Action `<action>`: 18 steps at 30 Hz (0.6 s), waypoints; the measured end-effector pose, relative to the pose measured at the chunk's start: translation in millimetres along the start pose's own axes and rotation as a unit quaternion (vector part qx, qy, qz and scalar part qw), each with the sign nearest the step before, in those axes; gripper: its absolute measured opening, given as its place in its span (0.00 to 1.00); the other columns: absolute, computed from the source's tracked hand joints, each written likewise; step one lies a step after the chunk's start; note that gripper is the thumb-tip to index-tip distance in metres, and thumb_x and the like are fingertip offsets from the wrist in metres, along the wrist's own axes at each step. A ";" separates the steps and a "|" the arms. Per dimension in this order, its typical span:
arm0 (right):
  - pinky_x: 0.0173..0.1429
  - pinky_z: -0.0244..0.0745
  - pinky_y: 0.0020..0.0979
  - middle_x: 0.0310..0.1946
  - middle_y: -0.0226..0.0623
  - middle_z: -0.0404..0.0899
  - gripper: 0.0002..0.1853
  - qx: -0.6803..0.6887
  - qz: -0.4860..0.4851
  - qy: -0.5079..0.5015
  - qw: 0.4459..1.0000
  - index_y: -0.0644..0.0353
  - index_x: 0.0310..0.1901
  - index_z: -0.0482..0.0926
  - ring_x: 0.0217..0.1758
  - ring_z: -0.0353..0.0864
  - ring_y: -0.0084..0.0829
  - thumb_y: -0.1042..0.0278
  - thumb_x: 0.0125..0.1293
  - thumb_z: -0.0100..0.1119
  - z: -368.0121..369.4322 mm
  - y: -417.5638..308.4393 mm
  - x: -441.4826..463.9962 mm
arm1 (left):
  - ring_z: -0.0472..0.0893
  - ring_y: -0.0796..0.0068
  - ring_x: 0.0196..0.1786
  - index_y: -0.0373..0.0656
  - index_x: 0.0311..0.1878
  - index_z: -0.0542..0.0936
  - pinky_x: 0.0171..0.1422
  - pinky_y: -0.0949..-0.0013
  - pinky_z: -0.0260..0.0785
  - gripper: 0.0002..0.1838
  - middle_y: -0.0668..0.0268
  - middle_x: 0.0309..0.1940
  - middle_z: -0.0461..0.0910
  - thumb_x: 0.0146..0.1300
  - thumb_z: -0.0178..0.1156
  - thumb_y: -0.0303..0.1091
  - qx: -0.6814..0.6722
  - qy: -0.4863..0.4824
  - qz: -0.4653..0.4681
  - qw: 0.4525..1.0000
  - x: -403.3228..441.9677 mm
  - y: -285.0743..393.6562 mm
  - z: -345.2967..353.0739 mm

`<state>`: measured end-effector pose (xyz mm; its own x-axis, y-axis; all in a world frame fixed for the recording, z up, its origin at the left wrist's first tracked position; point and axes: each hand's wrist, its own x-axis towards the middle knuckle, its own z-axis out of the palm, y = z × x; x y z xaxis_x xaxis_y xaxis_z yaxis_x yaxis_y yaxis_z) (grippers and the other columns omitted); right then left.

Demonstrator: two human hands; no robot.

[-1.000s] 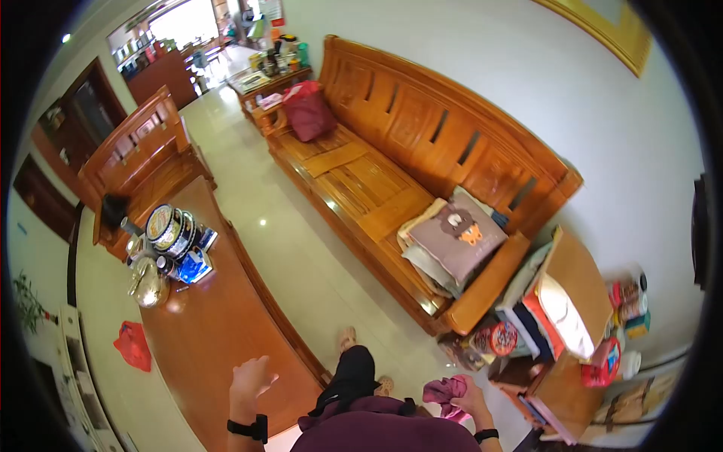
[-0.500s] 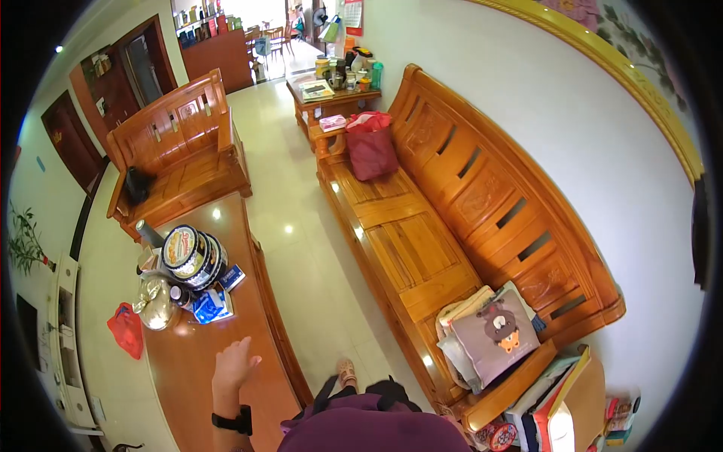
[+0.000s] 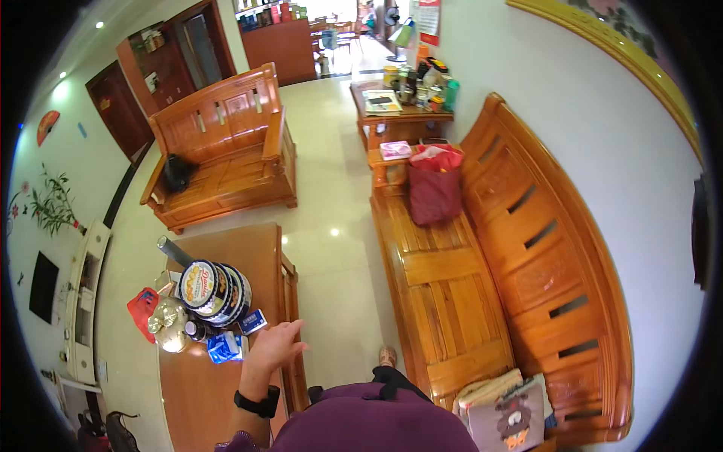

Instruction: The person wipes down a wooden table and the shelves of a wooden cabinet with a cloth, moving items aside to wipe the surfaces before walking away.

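My left hand (image 3: 276, 348), with a dark band on its wrist, hovers over the right edge of the wooden coffee table (image 3: 188, 392). Its fingers are loosely apart and nothing shows in them. Nearest to it are a small blue and white box (image 3: 253, 322) and a crumpled blue packet (image 3: 224, 347). Just beyond stand stacked round cookie tins (image 3: 218, 294), a dark-lidded jar (image 3: 195, 329) and a shiny gold-wrapped item (image 3: 169, 324). I cannot see my right hand.
A long wooden bench (image 3: 459, 301) runs along the right, bearing a dark red bag (image 3: 435, 188) and a bear-print cushion (image 3: 508, 418). Ahead are a wooden armchair (image 3: 226, 162) and a side table (image 3: 376, 120) crowded with jars. Tiled floor (image 3: 339, 286) lies between bench and coffee table.
My view has shifted forward and left, so the furniture sits differently in it. My left hand has moved closer to the boxes and tins. A red fan-shaped wall decoration has come into view.
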<state>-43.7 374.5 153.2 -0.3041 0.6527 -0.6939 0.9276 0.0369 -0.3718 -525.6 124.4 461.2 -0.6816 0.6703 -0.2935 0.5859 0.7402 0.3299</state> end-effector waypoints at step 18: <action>0.55 0.73 0.38 0.46 0.51 0.78 0.40 -0.116 -0.245 -0.114 0.956 0.59 0.59 0.65 0.52 0.77 0.47 0.68 0.39 0.71 -146.4 -535.7 219.5 | 0.75 0.50 0.54 0.39 0.57 0.72 0.56 0.56 0.68 0.28 0.49 0.50 0.77 0.53 0.64 0.40 -0.102 -0.009 -0.355 0.929 160.2 -166.5 -91.1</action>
<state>-575.6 608.8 290.4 -0.7289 0.3336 -0.5979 0.6772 0.4798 -0.5579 -772.3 103.7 441.0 -0.8559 0.0192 -0.5168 -0.1050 0.9721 0.2100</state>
